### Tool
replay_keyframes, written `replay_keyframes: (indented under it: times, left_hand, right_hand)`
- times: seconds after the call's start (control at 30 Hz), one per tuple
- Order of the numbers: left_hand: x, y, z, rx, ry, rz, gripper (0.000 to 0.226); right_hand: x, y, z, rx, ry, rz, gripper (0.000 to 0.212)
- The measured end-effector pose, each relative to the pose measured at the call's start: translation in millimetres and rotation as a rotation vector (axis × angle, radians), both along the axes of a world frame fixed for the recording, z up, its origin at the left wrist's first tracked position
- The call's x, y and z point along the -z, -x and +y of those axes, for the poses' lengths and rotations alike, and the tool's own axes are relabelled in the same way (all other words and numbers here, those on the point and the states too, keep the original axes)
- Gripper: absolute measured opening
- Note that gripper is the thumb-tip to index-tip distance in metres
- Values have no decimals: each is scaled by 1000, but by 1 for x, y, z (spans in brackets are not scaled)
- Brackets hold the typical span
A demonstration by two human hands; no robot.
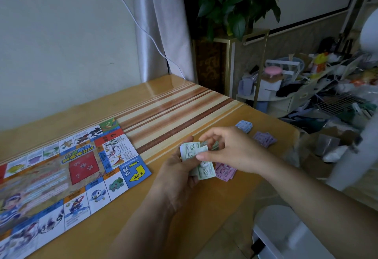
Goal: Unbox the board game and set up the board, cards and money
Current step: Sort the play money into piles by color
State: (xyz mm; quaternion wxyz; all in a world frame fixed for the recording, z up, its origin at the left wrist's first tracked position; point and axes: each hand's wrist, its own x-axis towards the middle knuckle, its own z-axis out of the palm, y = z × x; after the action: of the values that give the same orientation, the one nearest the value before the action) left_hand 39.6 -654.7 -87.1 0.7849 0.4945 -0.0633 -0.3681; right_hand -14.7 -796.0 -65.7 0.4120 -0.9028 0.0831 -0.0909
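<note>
The colourful game board (pixel 61 177) lies unfolded flat on the left half of the table. My left hand (pixel 180 175) holds a small stack of green play-money notes (pixel 194 152) above the table. My right hand (pixel 227 148) pinches the top notes of that stack with thumb and fingers. A pink pile of notes (pixel 226 171) lies on the table just under my hands. Farther right lie a purple pile (pixel 264 138) and a light blue pile (pixel 244 125), near the table's right edge.
The wooden table (pixel 173 111) has a striped runner across its middle and stands against the wall. A potted plant (pixel 233 7) on a stand and cluttered shelves (pixel 306 87) lie beyond the right edge. A white stool (pixel 286 234) is at lower right.
</note>
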Motion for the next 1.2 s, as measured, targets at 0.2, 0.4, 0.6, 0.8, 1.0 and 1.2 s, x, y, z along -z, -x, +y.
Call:
replay_keyframes:
  times: [0.2, 0.4, 0.6, 0.8, 1.0, 1.2]
  left_hand:
    - [-1, -3, 6, -43, 84, 129, 24]
    - [6, -6, 10, -61, -32, -49, 21]
    - [5, -9, 9, -107, -112, -71, 18]
    - [1, -5, 6, -89, -176, -75, 16]
    - [-1, -8, 10, -155, -59, 134, 12]
    - [5, -7, 7, -117, -198, -80, 10]
  right_hand:
    - [5, -9, -6, -33, -100, 72, 21]
    - [4, -11, -1, 1, -77, 20, 11]
    - [3, -13, 1, 84, -133, -73, 7]
    - [1, -14, -2, 34, -196, 13, 10]
    - [-1, -14, -13, 60, -239, 50, 5]
    - [-1, -15, -12, -7, -318, 122, 15]
